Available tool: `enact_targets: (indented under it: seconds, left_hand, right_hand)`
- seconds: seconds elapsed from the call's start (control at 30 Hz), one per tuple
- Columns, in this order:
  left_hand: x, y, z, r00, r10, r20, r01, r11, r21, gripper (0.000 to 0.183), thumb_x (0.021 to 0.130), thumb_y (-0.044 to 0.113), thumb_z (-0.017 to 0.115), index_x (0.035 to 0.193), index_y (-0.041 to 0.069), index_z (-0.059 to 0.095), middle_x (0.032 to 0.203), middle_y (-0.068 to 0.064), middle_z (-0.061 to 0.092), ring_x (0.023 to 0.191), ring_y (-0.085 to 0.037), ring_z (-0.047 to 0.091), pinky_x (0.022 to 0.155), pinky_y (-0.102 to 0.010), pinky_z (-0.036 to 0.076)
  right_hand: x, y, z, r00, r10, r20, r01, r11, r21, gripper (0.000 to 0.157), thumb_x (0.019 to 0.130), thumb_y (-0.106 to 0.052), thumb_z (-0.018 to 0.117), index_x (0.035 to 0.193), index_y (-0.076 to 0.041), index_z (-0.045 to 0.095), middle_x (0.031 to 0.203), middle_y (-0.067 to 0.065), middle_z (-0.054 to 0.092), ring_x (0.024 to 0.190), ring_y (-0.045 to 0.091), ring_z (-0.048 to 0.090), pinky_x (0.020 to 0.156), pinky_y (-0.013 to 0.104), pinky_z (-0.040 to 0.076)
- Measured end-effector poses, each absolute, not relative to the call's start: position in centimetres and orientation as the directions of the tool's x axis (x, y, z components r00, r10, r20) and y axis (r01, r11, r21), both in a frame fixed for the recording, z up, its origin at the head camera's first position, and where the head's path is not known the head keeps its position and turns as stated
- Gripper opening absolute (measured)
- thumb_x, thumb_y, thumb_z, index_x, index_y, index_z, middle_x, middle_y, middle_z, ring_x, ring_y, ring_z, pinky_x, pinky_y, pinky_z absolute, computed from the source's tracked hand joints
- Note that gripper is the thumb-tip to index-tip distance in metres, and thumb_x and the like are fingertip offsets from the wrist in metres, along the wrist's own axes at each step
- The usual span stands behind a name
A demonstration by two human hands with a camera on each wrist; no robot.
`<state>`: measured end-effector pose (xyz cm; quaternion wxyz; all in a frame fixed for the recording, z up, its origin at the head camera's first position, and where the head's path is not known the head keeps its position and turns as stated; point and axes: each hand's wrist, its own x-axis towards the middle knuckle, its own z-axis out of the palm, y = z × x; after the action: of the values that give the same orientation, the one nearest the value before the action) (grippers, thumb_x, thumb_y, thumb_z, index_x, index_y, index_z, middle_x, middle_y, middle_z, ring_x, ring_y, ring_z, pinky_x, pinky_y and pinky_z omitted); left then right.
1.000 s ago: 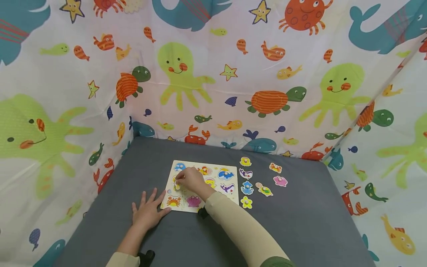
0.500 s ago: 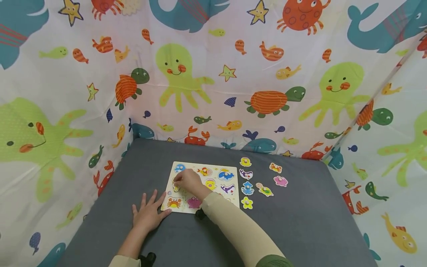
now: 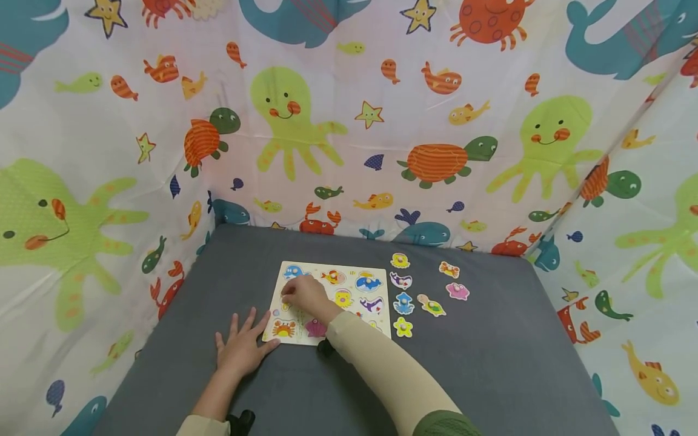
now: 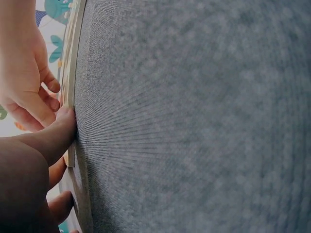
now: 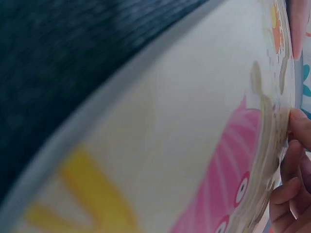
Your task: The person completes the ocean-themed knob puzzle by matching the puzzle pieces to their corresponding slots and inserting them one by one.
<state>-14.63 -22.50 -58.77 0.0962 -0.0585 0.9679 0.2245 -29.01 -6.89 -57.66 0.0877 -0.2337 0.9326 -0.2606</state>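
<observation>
A pale wooden peg puzzle board [image 3: 322, 270] with sea-animal pictures lies on the grey table. My right hand [image 3: 308, 295] reaches over its left part, thumb and fingertips pinching a small yellowish puzzle piece [image 3: 286, 307], mostly hidden under the fingers. My left hand [image 3: 242, 349] lies on the table with fingers spread, thumb and fingertips at the board's lower left edge. In the left wrist view the left thumb [image 4: 63, 128] presses the board's edge [image 4: 72, 87]. The right wrist view shows a printed pink shell [image 5: 218, 179] close up and the right fingers [image 5: 291, 194] at the board's surface.
Right of the board lie several loose puzzle pieces: a yellow star [image 3: 403, 327], a blue one [image 3: 403, 303], a purple whale [image 3: 400, 280], a yellow one [image 3: 400, 260], a turtle [image 3: 431, 306], a crab [image 3: 449, 269] and a pink one [image 3: 457, 291]. A sea-print curtain [image 3: 349, 139] surrounds the table.
My right hand shifts slightly left over the same spot of the board, with small movements of the fingers. The left hand and the loose pieces stay in place.
</observation>
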Motion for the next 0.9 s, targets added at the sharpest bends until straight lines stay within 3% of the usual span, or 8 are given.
enact_targets:
  seconds: [0.17,0.43,0.67,0.9]
  left_hand:
    - [-14.9,-22.1,-58.9,-0.975,-0.064,-0.212,-0.150,0.895,0.419,0.081,0.091,0.057,0.066,0.159,0.027,0.034,0.168,-0.015,0.018,0.153,-0.051,-0.001,0.110,-0.081,-0.005]
    - [-15.2,-22.0,-58.6,-0.975,-0.049,-0.216,-0.139,0.897,0.421,0.081,0.091,0.057,0.066,0.159,0.027,0.033,0.168,-0.015,0.017,0.153,-0.052,-0.003,0.110,-0.082,-0.005]
    - [-15.1,-22.3,-58.5,-0.970,-0.043,-0.240,-0.143,0.897,0.419,0.084,0.091,0.062,0.064,0.160,0.026,0.032,0.168,-0.016,0.016,0.152,-0.053,-0.004,0.109,-0.082,-0.005]
    - [-14.9,-22.6,-58.7,-0.965,-0.046,-0.259,-0.157,0.891,0.426,0.086,0.090,0.064,0.062,0.160,0.025,0.031,0.168,-0.017,0.015,0.151,-0.054,-0.005,0.109,-0.082,-0.006]
  right_hand:
    - [-29.0,-6.5,-57.4,-0.871,-0.489,-0.046,-0.394,0.751,-0.531,0.012,0.089,-0.028,0.080,0.099,-0.022,0.080,0.089,-0.013,0.073,0.079,0.004,0.059,0.074,0.024,0.050]
    - [-28.7,-5.1,-56.5,-0.863,-0.504,-0.019,-0.415,0.731,-0.541,0.023,0.089,-0.028,0.080,0.111,-0.022,0.079,0.104,-0.010,0.075,0.096,0.007,0.065,0.082,0.025,0.054]
    - [-28.6,-3.6,-55.4,-0.869,-0.494,0.027,-0.413,0.693,-0.590,0.021,0.091,-0.027,0.077,0.112,-0.021,0.079,0.102,-0.008,0.074,0.084,0.005,0.063,0.073,0.021,0.052]
    - [-28.5,-1.7,-53.8,-0.882,-0.468,0.048,-0.394,0.679,-0.620,0.024,0.092,-0.028,0.076,0.115,-0.020,0.078,0.102,-0.010,0.074,0.084,0.006,0.061,0.069,0.021,0.050]
